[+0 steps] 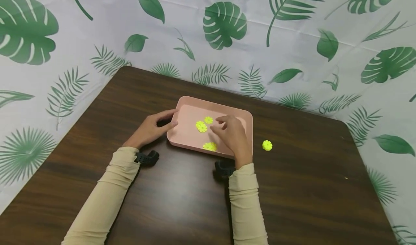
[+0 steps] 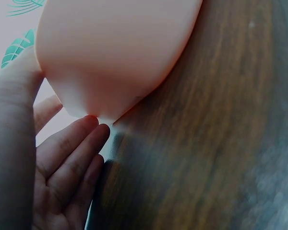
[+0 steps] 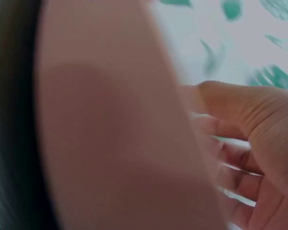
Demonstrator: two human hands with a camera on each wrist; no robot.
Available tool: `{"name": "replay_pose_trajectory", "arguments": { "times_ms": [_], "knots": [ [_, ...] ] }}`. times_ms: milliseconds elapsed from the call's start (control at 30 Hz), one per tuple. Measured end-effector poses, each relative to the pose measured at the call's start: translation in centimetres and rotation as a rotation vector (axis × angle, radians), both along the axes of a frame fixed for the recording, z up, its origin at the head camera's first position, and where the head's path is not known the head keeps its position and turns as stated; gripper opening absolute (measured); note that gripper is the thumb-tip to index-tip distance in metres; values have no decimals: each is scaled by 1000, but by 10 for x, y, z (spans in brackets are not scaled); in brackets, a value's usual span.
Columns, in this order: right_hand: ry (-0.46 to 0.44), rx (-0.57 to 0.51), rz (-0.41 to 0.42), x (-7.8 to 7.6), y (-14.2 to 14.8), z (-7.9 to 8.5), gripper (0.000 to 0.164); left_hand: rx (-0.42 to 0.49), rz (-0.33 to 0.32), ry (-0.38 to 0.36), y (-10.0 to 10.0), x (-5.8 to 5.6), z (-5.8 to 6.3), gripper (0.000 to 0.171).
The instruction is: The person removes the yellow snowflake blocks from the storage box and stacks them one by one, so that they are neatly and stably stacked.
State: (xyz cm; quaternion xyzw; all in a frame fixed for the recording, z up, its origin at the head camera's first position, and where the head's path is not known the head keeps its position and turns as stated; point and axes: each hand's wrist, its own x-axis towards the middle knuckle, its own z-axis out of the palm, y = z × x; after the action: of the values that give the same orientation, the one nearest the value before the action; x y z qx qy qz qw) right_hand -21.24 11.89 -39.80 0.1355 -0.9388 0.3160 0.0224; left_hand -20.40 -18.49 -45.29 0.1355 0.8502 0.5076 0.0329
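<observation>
My left hand [image 1: 150,130] holds the left end of a shallow pink tray [image 1: 186,109]; its thumb reaches over the rim. In the left wrist view, several fingers [image 2: 69,155] touch the tray's outer wall. Over the tray's right part hovers my right hand [image 1: 232,131], thumb and index finger apart, with nothing visible between them. Yellow flower-shaped notched discs lie in the tray: a larger group [image 1: 201,126], a small disc [image 1: 208,120] beside it, and more discs [image 1: 209,146] near the front wall. The tray's wall hides part of the right fingers in the right wrist view.
Right of the tray, a small stack of yellow discs [image 1: 267,145] stands on the dark wooden table [image 1: 302,187]. A leaf-patterned white cloth [image 1: 260,17] hangs behind the table. Black wrist cameras are strapped to both wrists, near the tray's front side.
</observation>
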Motion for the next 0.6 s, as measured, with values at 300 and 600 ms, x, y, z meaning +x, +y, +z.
{"name": "replay_pose_trajectory", "arguments": {
  "times_ms": [300,600],
  "knots": [
    [-107,91,-15,0,-36,-21,42,13,-21,16,5,-1,-1,61],
    [-111,58,10,-3,-40,-21,37,0,-2,10,-2,-1,0,61]
  ]
}}
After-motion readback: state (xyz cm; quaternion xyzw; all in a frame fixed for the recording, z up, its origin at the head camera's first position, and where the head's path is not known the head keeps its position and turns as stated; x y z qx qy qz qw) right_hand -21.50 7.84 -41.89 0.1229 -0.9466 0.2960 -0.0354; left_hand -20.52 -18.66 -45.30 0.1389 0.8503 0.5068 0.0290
